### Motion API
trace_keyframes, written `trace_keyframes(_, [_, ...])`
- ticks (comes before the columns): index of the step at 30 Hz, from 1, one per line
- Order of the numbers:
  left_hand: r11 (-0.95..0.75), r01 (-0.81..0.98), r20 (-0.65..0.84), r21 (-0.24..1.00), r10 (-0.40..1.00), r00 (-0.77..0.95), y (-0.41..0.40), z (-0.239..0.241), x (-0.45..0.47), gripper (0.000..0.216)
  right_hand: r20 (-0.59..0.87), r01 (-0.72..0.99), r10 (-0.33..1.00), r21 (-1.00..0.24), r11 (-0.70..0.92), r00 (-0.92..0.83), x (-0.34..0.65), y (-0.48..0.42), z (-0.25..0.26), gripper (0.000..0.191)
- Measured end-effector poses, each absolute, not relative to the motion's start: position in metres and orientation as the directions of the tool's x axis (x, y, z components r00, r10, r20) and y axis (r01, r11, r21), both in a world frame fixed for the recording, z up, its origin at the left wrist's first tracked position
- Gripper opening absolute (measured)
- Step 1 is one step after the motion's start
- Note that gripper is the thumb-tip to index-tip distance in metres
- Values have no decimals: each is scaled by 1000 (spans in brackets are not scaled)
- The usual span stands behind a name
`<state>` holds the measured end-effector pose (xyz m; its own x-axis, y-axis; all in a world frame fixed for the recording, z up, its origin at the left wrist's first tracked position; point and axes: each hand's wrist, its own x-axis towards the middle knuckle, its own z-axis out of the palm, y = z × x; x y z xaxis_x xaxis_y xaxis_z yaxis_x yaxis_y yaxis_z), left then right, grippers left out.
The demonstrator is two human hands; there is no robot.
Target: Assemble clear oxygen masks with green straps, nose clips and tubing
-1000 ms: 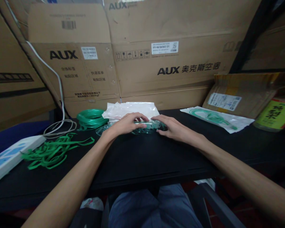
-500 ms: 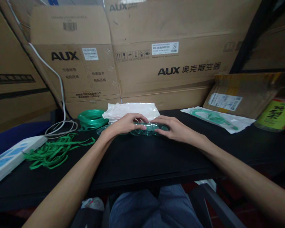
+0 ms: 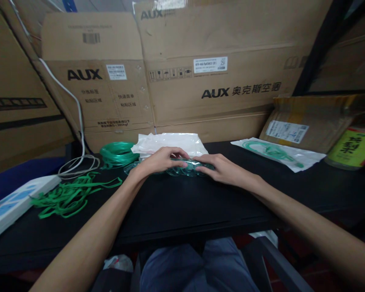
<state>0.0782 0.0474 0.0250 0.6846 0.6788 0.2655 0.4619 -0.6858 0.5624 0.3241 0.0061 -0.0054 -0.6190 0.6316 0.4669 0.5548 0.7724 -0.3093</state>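
Observation:
A row of nested, clear green-tinted plastic shells [image 3: 182, 172] lies on the black table; they look like oxygen masks, though my hands partly cover them. My left hand [image 3: 166, 159] grips them from the left, thumb in front and fingers curled over the top. From the right, my right hand [image 3: 214, 165] holds the same row, its fingertips close to those of the left. Just behind my hands lies a stack of white pouches [image 3: 173, 142]. Left of that sits a coil of green tubing [image 3: 117, 153], with a loose heap of green elastic straps [image 3: 68, 194] nearer me.
A white power strip [image 3: 21, 200] and a pale cable [image 3: 79, 113] are on the left. To the right lie a white pouch with green tubing [image 3: 270, 152], a small carton [image 3: 310, 119] and a yellow-labelled jar [image 3: 351, 148]. Large cardboard [image 3: 176, 101] stands behind the table [image 3: 200, 207].
Both hands stay on the plastic shells, with only slight shifts of the right fingers. The whole view has tipped a little, so things sit slightly lower.

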Motion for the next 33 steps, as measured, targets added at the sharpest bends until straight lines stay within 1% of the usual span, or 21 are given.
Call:
trace_keyframes(3, [-709,455,309,539,669,676,48,21,80,26,470,580,623,-255,774,-625,324,7,-7,41])
trace_keyframes(7, [-749,445,367,490,641,674,48,17,83,23,515,621,621,-200,758,-591,325,12,-12,35])
trace_keyframes(13, [-792,493,477,361,611,632,50,1,90,23,562,667,672,-261,698,-483,328,22,-19,30])
trace_keyframes(15, [-798,511,496,320,600,627,50,0,92,24,571,675,675,-264,689,-467,329,24,-20,29])
trace_keyframes(18, [-788,555,526,266,601,602,44,14,89,25,584,676,667,-254,692,-464,331,26,-21,26])
trace_keyframes(22, [-700,673,597,240,653,466,22,46,57,33,599,671,657,-251,697,-458,332,29,-24,25])
trace_keyframes(23, [-658,713,595,242,681,427,16,51,44,35,602,669,656,-254,698,-456,332,30,-24,25])
trace_keyframes(24, [-570,786,563,239,741,367,10,55,30,37,605,666,655,-258,700,-454,333,30,-25,26])
trace_keyframes(26, [-426,882,439,201,844,308,-1,56,3,41,608,657,653,-269,705,-451,333,31,-26,26])
trace_keyframes(28, [-327,925,320,195,913,255,-7,49,-20,45,610,647,652,-280,709,-450,334,31,-25,25])
trace_keyframes(30, [-308,925,233,223,938,256,-7,39,-35,44,611,638,651,-291,713,-449,334,31,-25,24])
trace_keyframes(33, [-325,914,220,242,936,275,-1,28,-42,37,611,626,651,-303,718,-451,333,31,-24,22])
